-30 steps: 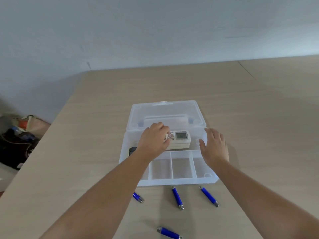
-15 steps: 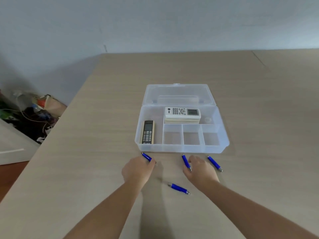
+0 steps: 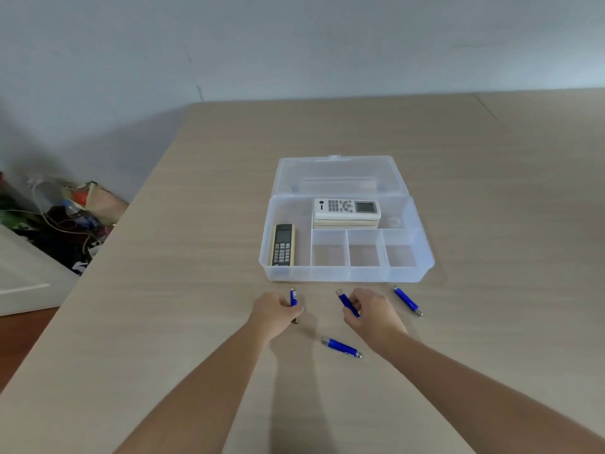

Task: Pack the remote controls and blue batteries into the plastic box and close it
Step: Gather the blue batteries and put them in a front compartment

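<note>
The clear plastic box [image 3: 347,273] lies open on the table, lid [image 3: 340,173] folded back. A white remote [image 3: 346,207] rests on a stack in the rear compartment. In the left compartment lies a beige remote [image 3: 283,245]. My left hand [image 3: 273,314] pinches a blue battery [image 3: 293,298] in front of the box. My right hand [image 3: 371,311] grips another blue battery [image 3: 347,303]. A third battery [image 3: 407,300] lies to the right, a fourth [image 3: 341,346] between my wrists.
Three small front compartments [image 3: 364,250] of the box hold nothing. The wooden table's left edge [image 3: 108,244] drops to a floor with cluttered bags and cables [image 3: 65,217]. A wall stands behind the table.
Both hands left the box and came down to the batteries in front of it. Each has now closed its fingers on a battery and tilted it up.
</note>
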Motion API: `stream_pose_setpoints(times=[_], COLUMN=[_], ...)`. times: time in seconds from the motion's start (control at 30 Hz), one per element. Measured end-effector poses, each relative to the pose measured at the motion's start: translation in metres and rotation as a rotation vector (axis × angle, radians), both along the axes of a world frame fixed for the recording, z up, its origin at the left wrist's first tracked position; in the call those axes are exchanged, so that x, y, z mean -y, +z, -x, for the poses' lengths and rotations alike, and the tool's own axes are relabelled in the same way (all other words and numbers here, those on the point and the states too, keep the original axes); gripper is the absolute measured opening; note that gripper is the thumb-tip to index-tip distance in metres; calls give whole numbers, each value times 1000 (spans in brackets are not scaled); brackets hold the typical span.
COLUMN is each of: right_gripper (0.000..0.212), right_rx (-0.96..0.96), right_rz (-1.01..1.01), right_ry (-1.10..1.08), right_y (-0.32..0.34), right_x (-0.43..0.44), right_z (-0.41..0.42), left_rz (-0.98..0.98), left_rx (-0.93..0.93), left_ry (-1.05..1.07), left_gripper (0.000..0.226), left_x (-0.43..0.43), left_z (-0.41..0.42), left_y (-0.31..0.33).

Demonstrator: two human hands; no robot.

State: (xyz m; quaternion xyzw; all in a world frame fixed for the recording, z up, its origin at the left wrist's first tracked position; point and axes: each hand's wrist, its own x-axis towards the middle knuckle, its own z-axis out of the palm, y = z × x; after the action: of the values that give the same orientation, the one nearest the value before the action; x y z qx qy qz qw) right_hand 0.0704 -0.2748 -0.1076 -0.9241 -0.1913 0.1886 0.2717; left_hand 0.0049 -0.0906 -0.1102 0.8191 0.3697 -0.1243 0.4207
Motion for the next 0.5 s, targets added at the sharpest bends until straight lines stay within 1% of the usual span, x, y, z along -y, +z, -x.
stream_pose_setpoints(times=[0.07,0.13,0.2,0.27,0.37,0.43,0.5], right_gripper=[16,29,39,39,31,29,28], right_rx=[1,14,42,72,123,137,119], right_rz=[-144,-243,-329,-380,-341,-240,-93], right_ry=[-45,-74,-111,-171,-215,-183,-130], right_y=[7,17,33,48,63,65,60], right_x=[9,14,22,32,43,48,50], right_z=[4,0,-13,-38,-76,-98,-117], left_rz=[146,218,193,167,190,225,265], left_rx=[101,188,259,311,352,371,373], left_ry=[-37,-84,-148,-218,-246,-236,-225], left_gripper=[27,23,18,13,13,18,28], left_x=[0,-1,5,18,38,50,60], left_z=[5,1,-11,-32,-65,-84,-99], left_y=[3,10,30,52,70,75,77])
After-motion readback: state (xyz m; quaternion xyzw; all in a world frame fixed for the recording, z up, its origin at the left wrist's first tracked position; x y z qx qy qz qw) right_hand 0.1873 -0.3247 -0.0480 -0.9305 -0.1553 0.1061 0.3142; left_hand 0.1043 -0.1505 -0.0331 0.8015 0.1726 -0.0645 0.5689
